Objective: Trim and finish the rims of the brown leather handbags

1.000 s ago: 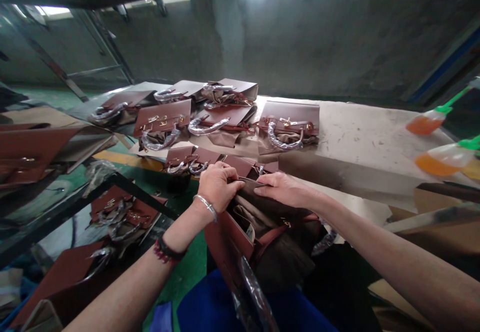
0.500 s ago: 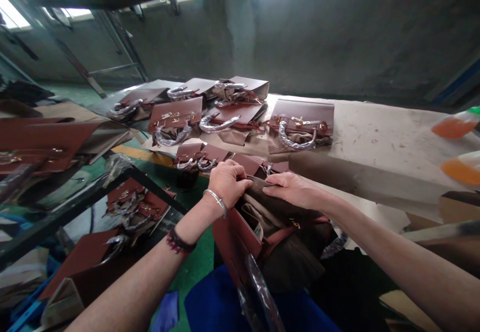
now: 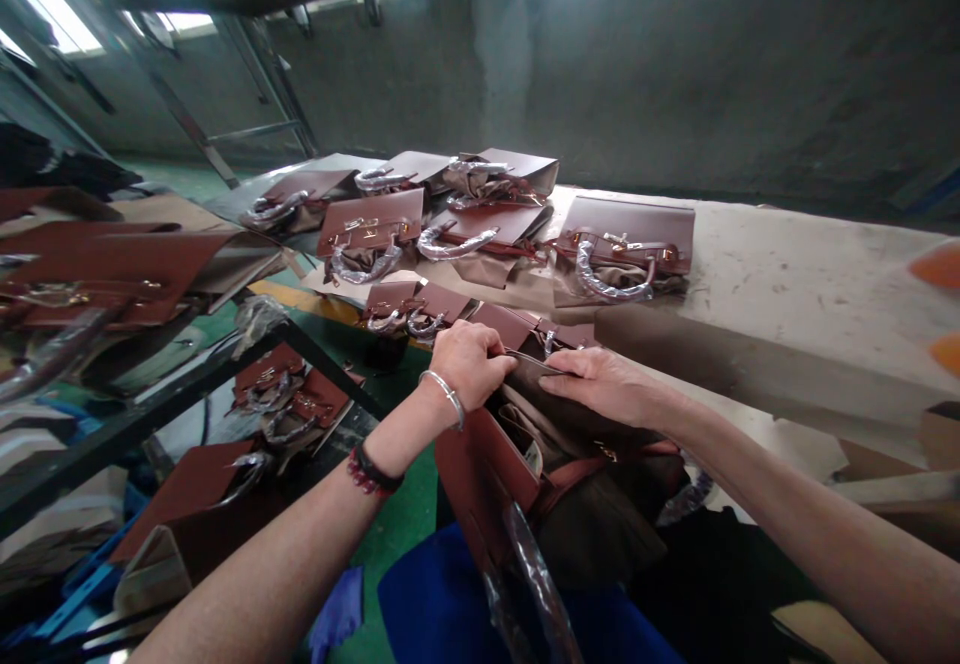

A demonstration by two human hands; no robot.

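A reddish-brown handbag (image 3: pixel 484 484) lies tilted over my lap, its plastic-wrapped handle (image 3: pixel 534 569) hanging toward me. My left hand (image 3: pixel 471 366), with a bangle at the wrist, pinches the far edge of the bag between thumb and fingers. Close by on the right, my right hand (image 3: pixel 600 379) grips the same edge, thumb on the near side. Between and below my hands the bag gapes, showing beige lining and a pale label inside. The fingertips of both hands are partly hidden behind the edge.
Several similar handbags (image 3: pixel 626 229) with wrapped handles lie on the paper-covered table (image 3: pixel 787 264) ahead. More bags (image 3: pixel 150 269) rest at the left, above and below a dark metal frame (image 3: pixel 172 404). Orange bottles (image 3: pixel 941 266) stand at the right edge. Blue cloth (image 3: pixel 420 594) covers my lap.
The view has turned slightly left, so everything appears shifted to the right. Both hands keep their hold on the handbag's edge, with little visible movement.
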